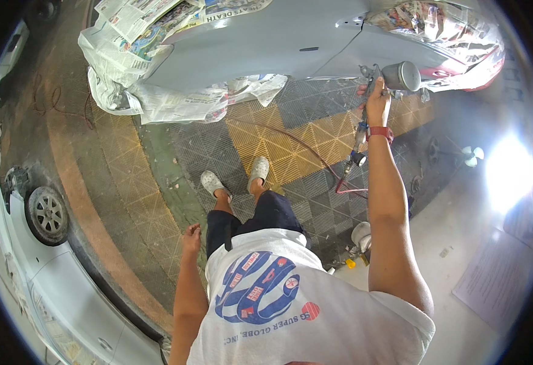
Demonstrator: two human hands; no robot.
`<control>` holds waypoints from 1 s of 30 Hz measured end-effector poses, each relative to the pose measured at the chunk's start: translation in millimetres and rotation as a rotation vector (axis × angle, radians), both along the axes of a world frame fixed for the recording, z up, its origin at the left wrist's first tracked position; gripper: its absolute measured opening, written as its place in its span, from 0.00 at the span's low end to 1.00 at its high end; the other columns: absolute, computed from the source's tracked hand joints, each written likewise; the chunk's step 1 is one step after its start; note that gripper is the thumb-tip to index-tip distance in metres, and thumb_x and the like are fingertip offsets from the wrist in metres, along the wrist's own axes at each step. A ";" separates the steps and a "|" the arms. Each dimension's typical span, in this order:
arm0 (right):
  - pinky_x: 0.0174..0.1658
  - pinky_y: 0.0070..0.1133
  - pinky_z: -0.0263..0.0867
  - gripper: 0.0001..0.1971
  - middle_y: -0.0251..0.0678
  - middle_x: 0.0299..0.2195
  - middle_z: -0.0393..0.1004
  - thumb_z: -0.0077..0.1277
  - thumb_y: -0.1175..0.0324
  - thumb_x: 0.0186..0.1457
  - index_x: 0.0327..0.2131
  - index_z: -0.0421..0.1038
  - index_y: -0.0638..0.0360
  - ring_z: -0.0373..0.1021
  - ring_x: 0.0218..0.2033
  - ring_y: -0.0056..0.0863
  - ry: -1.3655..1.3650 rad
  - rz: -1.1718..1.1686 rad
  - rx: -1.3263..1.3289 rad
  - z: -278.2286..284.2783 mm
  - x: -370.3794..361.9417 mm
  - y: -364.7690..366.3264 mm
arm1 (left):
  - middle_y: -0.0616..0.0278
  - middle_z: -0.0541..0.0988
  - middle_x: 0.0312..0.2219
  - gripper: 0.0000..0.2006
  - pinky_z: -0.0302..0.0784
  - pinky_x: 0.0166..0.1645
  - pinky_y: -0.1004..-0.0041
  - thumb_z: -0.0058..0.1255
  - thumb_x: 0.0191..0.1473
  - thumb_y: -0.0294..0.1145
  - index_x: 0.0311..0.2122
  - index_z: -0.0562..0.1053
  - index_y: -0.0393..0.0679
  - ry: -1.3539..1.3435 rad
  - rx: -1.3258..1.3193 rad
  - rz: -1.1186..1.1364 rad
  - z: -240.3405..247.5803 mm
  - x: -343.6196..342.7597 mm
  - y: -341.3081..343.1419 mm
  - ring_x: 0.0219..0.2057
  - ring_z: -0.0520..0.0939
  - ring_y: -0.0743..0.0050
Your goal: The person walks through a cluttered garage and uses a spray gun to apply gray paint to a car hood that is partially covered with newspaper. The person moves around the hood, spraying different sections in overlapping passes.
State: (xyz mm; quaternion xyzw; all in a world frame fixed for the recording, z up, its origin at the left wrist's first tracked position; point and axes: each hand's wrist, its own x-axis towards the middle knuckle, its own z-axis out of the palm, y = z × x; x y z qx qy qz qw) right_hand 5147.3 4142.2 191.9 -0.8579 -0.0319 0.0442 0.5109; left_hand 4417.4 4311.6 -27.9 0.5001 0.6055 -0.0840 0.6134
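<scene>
My right hand (pixel 377 108) reaches forward and is wrapped round the handle of a spray gun (pixel 371 74). A round grey metal cup (pixel 402 76) sits on the gun, to the right of my fingers. Just beyond the gun is a grey car body panel (pixel 254 52), with a narrow seam and a small dark slot in it. Below my grip hang a fitting with a round gauge (pixel 358 159) and a dark red air hose (pixel 306 145). My left hand (pixel 192 237) hangs low beside my shorts, its fingers curled in, and nothing shows in it.
Newspaper and plastic sheeting (pixel 184 104) mask the panel's left end; more wrapping (pixel 436 24) covers its right. Yellow and grey grid tiles (pixel 303 158) form the floor. A pale car (pixel 78 298) stands at left. A bright lamp (pixel 512 173) glares at right, beside a small fan (pixel 472 156).
</scene>
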 end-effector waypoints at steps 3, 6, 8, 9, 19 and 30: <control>0.17 0.21 0.72 0.32 0.41 0.31 0.83 0.39 0.43 0.74 0.46 0.75 0.71 0.80 0.26 0.26 -0.060 -0.055 -0.052 -9.7 -3.6 5.8 | 0.51 0.80 0.54 0.21 0.74 0.60 0.65 0.49 0.68 0.35 0.62 0.73 0.35 0.027 -0.003 -0.027 12.3 -0.4 1.0 0.54 0.81 0.61; 0.16 0.20 0.72 0.32 0.39 0.29 0.83 0.39 0.44 0.74 0.44 0.76 0.70 0.78 0.23 0.24 0.013 -0.040 -0.042 -23.1 -28.2 19.6 | 0.50 0.80 0.55 0.22 0.74 0.61 0.64 0.48 0.68 0.35 0.62 0.73 0.35 0.052 -0.011 -0.056 31.7 12.5 2.0 0.55 0.81 0.59; 0.19 0.19 0.69 0.29 0.35 0.27 0.82 0.42 0.45 0.74 0.40 0.77 0.67 0.76 0.21 0.22 0.070 0.037 0.009 -27.2 -66.0 39.7 | 0.50 0.81 0.54 0.22 0.74 0.61 0.65 0.48 0.68 0.36 0.62 0.73 0.36 0.092 -0.009 -0.072 37.3 7.9 5.0 0.55 0.81 0.60; 0.20 0.19 0.68 0.28 0.34 0.26 0.82 0.43 0.46 0.74 0.39 0.77 0.66 0.75 0.21 0.21 0.097 0.075 0.033 -32.3 -84.9 50.0 | 0.51 0.81 0.54 0.22 0.74 0.61 0.65 0.49 0.68 0.36 0.62 0.73 0.36 0.115 -0.013 -0.082 35.1 4.5 6.4 0.55 0.81 0.60; 0.40 0.33 0.77 0.25 0.45 0.32 0.85 0.50 0.52 0.71 0.59 0.75 0.64 0.83 0.33 0.37 0.135 0.458 0.056 -45.3 -259.0 187.9 | 0.55 0.83 0.50 0.20 0.75 0.58 0.67 0.49 0.68 0.36 0.60 0.75 0.37 0.086 0.027 -0.008 16.1 -34.5 20.1 0.50 0.82 0.65; 0.45 0.44 0.75 0.26 0.61 0.35 0.81 0.51 0.48 0.69 0.59 0.75 0.59 0.78 0.41 0.62 0.053 0.647 0.027 -75.0 -342.4 310.0 | 0.60 0.82 0.44 0.17 0.76 0.49 0.70 0.49 0.69 0.33 0.59 0.76 0.38 0.205 0.013 -0.015 43.0 -72.0 40.5 0.43 0.80 0.70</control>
